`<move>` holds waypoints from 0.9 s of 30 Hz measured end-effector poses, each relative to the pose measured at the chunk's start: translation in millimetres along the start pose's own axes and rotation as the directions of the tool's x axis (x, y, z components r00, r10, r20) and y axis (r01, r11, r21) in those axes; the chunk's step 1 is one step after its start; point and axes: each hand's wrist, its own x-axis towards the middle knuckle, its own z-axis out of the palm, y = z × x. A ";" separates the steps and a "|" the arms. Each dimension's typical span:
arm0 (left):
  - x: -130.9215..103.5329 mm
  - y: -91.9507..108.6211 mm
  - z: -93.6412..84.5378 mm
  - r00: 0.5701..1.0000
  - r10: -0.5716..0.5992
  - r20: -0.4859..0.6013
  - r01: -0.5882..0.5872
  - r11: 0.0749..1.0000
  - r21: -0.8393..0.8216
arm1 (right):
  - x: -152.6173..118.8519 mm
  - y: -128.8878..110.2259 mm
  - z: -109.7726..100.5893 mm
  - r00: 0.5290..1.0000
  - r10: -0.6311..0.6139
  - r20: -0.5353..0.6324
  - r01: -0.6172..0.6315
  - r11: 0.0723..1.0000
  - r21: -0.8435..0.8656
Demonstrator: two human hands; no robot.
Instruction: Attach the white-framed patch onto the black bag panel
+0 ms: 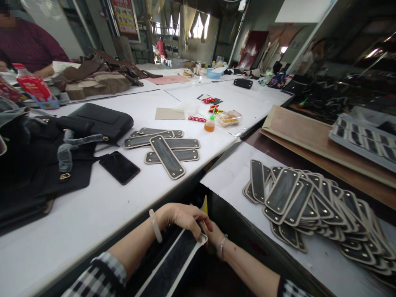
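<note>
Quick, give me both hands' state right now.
Left hand: fingers curled down on the end of the long dark strip.
Right hand: mostly hidden behind the left; grip cannot be told.

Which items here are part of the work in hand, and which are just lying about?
In hand: left hand and right hand on the long black cream-edged strip; matching black riveted panels heaped right and stacked on the white table.

Lying about: black phone, orange glue bottle, black leather handbag.

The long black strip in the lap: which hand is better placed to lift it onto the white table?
Probably the left hand: its fingers lie on the strip, beside the table. The right hand is mostly hidden behind it.
</note>
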 end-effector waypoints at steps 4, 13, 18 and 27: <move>1.3 -1.4 0.1 1.000 -0.016 0.017 0.017 0.999 -0.044 | -15.2 8.0 -85.9 0.999 -0.014 -0.048 0.010 0.995 -0.095; -5.3 2.4 3.1 0.998 -0.035 -0.051 0.033 0.999 -0.038 | -88.4 -38.8 -117.5 0.830 0.240 0.503 -0.145 0.965 -0.220; -9.6 5.9 4.0 0.992 -0.048 -0.114 0.056 0.996 0.066 | -79.4 -45.8 -85.9 0.831 0.244 0.500 -0.125 0.958 -0.259; -13.4 10.0 3.5 0.982 -0.041 -0.185 0.066 0.989 0.130 | -72.5 -41.2 -80.1 0.848 0.221 0.482 -0.116 0.964 -0.239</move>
